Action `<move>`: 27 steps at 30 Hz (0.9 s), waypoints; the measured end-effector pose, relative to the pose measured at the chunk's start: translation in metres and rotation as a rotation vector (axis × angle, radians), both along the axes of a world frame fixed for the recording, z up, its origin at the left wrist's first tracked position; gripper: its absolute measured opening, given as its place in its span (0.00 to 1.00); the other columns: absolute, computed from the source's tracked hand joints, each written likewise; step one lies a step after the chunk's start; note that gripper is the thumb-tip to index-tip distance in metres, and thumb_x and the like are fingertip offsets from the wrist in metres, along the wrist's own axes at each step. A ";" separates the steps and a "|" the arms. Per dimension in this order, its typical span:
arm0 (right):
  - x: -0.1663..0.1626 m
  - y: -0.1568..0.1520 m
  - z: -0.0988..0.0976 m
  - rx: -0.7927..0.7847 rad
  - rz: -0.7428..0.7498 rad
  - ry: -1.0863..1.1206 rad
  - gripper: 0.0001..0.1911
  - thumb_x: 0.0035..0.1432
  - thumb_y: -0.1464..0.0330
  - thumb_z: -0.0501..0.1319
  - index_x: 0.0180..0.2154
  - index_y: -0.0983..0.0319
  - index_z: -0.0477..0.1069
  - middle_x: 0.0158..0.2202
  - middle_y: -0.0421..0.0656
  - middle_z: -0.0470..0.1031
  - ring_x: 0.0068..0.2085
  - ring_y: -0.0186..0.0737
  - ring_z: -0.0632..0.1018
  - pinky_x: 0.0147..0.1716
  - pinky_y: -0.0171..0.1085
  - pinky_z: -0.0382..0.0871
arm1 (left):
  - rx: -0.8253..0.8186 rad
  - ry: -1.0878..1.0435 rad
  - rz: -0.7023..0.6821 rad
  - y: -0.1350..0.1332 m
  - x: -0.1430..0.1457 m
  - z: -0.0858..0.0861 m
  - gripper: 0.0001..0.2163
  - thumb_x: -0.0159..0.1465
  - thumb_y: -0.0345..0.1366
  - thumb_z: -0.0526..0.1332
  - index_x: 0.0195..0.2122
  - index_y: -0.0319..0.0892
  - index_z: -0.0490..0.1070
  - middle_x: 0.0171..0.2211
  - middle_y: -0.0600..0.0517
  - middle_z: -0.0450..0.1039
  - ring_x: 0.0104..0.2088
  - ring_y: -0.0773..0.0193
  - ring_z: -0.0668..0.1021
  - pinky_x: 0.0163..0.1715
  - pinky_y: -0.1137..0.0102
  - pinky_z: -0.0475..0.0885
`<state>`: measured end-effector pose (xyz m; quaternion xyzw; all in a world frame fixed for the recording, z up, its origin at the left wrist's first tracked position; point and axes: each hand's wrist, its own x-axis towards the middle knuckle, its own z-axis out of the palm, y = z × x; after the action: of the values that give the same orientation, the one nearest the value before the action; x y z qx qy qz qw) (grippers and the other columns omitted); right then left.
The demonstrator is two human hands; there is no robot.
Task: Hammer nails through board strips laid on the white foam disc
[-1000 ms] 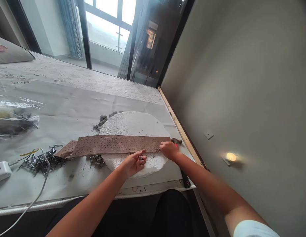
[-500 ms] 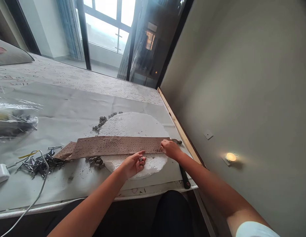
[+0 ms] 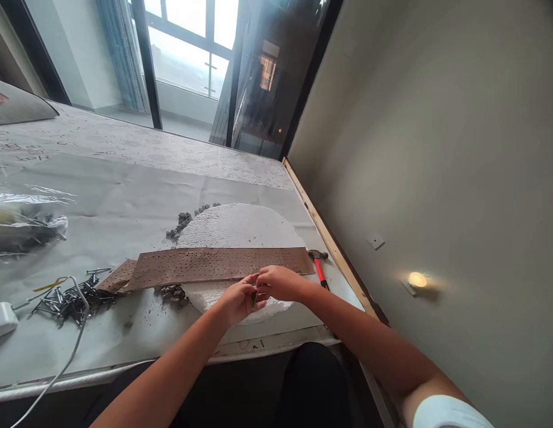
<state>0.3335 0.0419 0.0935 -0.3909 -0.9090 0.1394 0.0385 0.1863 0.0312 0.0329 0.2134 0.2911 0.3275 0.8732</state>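
Note:
A long brown strip full of small holes (image 3: pixel 214 264) lies across a round white foam slab (image 3: pixel 238 229) on the covered table. My left hand (image 3: pixel 238 300) is curled just in front of the strip, holding a few small nails. My right hand (image 3: pixel 279 282) has come beside it, fingertips pinched at the nails in my left hand. Both hands hover over the near edge of the foam slab.
A hammer with a red handle (image 3: pixel 320 267) lies right of the strip. A pile of loose nails (image 3: pixel 69 294) sits at the left, with a white cable and plug (image 3: pixel 2 318) and a plastic bag (image 3: pixel 22 229). Grey crumbs (image 3: pixel 182 220) lie beside the foam. The wall is close on the right.
My right hand left the strip's right end and moved left to meet my left hand, uncovering the hammer. My left hand stayed in place.

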 end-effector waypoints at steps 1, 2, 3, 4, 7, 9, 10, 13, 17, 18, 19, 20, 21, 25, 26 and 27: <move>0.001 0.001 -0.002 0.012 -0.007 -0.018 0.09 0.57 0.69 0.58 0.28 0.62 0.76 0.30 0.41 0.73 0.31 0.31 0.71 0.28 0.30 0.58 | -0.009 0.010 0.003 0.001 -0.001 0.000 0.24 0.50 0.19 0.53 0.48 0.40 0.58 0.27 0.52 0.67 0.23 0.70 0.73 0.20 0.77 0.66; 0.004 0.003 -0.003 0.028 -0.023 -0.035 0.09 0.57 0.68 0.58 0.29 0.61 0.76 0.30 0.41 0.73 0.31 0.31 0.71 0.28 0.30 0.58 | -0.021 0.013 0.005 0.001 -0.001 0.000 0.24 0.50 0.19 0.53 0.48 0.40 0.58 0.26 0.53 0.65 0.21 0.72 0.71 0.17 0.80 0.60; 0.010 0.006 -0.003 0.048 -0.052 -0.053 0.09 0.58 0.67 0.58 0.31 0.61 0.76 0.31 0.41 0.73 0.32 0.32 0.72 0.29 0.30 0.59 | -0.032 0.009 0.004 0.002 -0.002 0.000 0.24 0.49 0.19 0.52 0.48 0.39 0.58 0.25 0.54 0.64 0.19 0.73 0.68 0.15 0.81 0.56; 0.017 0.009 -0.003 0.074 -0.094 -0.072 0.10 0.59 0.67 0.56 0.33 0.61 0.76 0.33 0.42 0.74 0.33 0.32 0.72 0.31 0.30 0.59 | -0.042 0.002 0.003 0.002 -0.002 0.000 0.24 0.49 0.20 0.52 0.49 0.39 0.58 0.24 0.54 0.63 0.18 0.75 0.65 0.14 0.81 0.53; 0.044 0.019 -0.003 0.169 -0.256 -0.149 0.16 0.63 0.72 0.49 0.38 0.65 0.75 0.37 0.48 0.74 0.37 0.36 0.73 0.36 0.33 0.61 | -0.067 -0.001 0.001 0.003 -0.003 0.001 0.26 0.49 0.21 0.52 0.51 0.39 0.55 0.25 0.54 0.63 0.17 0.76 0.61 0.14 0.81 0.49; 0.059 0.024 -0.008 0.201 -0.319 -0.216 0.15 0.62 0.73 0.49 0.37 0.66 0.75 0.37 0.49 0.74 0.38 0.38 0.74 0.36 0.33 0.62 | -0.073 0.000 0.006 0.003 -0.003 0.000 0.27 0.49 0.21 0.52 0.51 0.40 0.54 0.25 0.54 0.62 0.17 0.76 0.60 0.14 0.80 0.49; 0.064 0.025 -0.012 0.207 -0.332 -0.251 0.14 0.61 0.74 0.50 0.35 0.66 0.75 0.36 0.49 0.74 0.37 0.38 0.74 0.36 0.33 0.62 | -0.074 -0.001 0.007 0.003 -0.003 0.000 0.27 0.49 0.21 0.52 0.52 0.40 0.54 0.25 0.54 0.62 0.17 0.76 0.60 0.14 0.80 0.49; 0.070 0.026 -0.027 0.209 -0.335 -0.347 0.13 0.59 0.74 0.53 0.30 0.65 0.76 0.33 0.48 0.75 0.36 0.38 0.74 0.34 0.33 0.62 | -0.076 -0.006 0.007 0.003 -0.003 -0.001 0.27 0.48 0.21 0.52 0.52 0.40 0.54 0.25 0.54 0.61 0.17 0.76 0.59 0.15 0.80 0.48; 0.068 0.026 -0.041 0.219 -0.322 -0.443 0.12 0.58 0.76 0.53 0.29 0.65 0.75 0.33 0.48 0.75 0.36 0.39 0.75 0.33 0.33 0.63 | -0.078 -0.026 0.003 0.003 -0.004 -0.002 0.28 0.49 0.21 0.53 0.52 0.40 0.53 0.25 0.54 0.61 0.17 0.76 0.60 0.15 0.80 0.48; 0.068 0.026 -0.042 0.220 -0.315 -0.461 0.12 0.57 0.76 0.52 0.30 0.65 0.74 0.34 0.49 0.74 0.36 0.40 0.75 0.33 0.33 0.63 | -0.079 -0.028 0.001 0.003 -0.004 -0.003 0.28 0.49 0.21 0.53 0.52 0.40 0.53 0.25 0.54 0.62 0.17 0.75 0.60 0.15 0.80 0.48; 0.067 0.026 -0.042 0.219 -0.306 -0.478 0.12 0.57 0.77 0.52 0.30 0.66 0.74 0.34 0.49 0.74 0.36 0.40 0.75 0.33 0.33 0.63 | -0.080 -0.029 -0.001 0.003 -0.004 -0.003 0.27 0.49 0.21 0.53 0.52 0.40 0.53 0.25 0.54 0.62 0.17 0.76 0.60 0.15 0.80 0.49; 0.067 0.026 -0.042 0.218 -0.296 -0.494 0.12 0.56 0.78 0.52 0.30 0.66 0.74 0.34 0.49 0.74 0.36 0.40 0.75 0.33 0.33 0.64 | -0.082 -0.028 -0.002 0.004 -0.004 -0.003 0.27 0.49 0.21 0.53 0.52 0.40 0.53 0.25 0.54 0.62 0.17 0.76 0.59 0.16 0.80 0.49; 0.066 0.026 -0.041 0.217 -0.286 -0.508 0.12 0.55 0.79 0.52 0.30 0.66 0.74 0.34 0.49 0.74 0.36 0.40 0.75 0.33 0.33 0.64 | -0.084 -0.027 -0.002 0.004 -0.004 -0.003 0.27 0.49 0.21 0.53 0.52 0.40 0.53 0.25 0.54 0.62 0.17 0.76 0.59 0.16 0.80 0.49; 0.064 0.025 -0.039 0.210 -0.250 -0.545 0.12 0.53 0.81 0.53 0.32 0.66 0.73 0.34 0.50 0.74 0.36 0.41 0.75 0.32 0.34 0.64 | -0.079 -0.022 0.000 0.004 -0.004 -0.004 0.26 0.50 0.21 0.53 0.51 0.40 0.54 0.25 0.54 0.61 0.17 0.76 0.59 0.16 0.80 0.49; 0.063 0.025 -0.039 0.208 -0.247 -0.549 0.12 0.53 0.81 0.52 0.32 0.66 0.73 0.34 0.50 0.74 0.36 0.41 0.76 0.32 0.34 0.64 | -0.078 -0.022 -0.001 0.004 -0.004 -0.004 0.26 0.50 0.21 0.53 0.51 0.41 0.54 0.25 0.54 0.61 0.17 0.76 0.59 0.16 0.80 0.49; 0.063 0.025 -0.039 0.207 -0.249 -0.550 0.12 0.54 0.80 0.52 0.32 0.66 0.73 0.34 0.51 0.74 0.36 0.41 0.76 0.32 0.34 0.65 | -0.078 -0.024 -0.001 0.004 -0.004 -0.004 0.26 0.50 0.21 0.53 0.51 0.41 0.54 0.25 0.54 0.61 0.17 0.76 0.59 0.16 0.80 0.49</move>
<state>0.3969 0.0667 0.0548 -0.5162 -0.8398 -0.0706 -0.1523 0.1825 0.0353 0.0288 0.1753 0.2933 0.3180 0.8844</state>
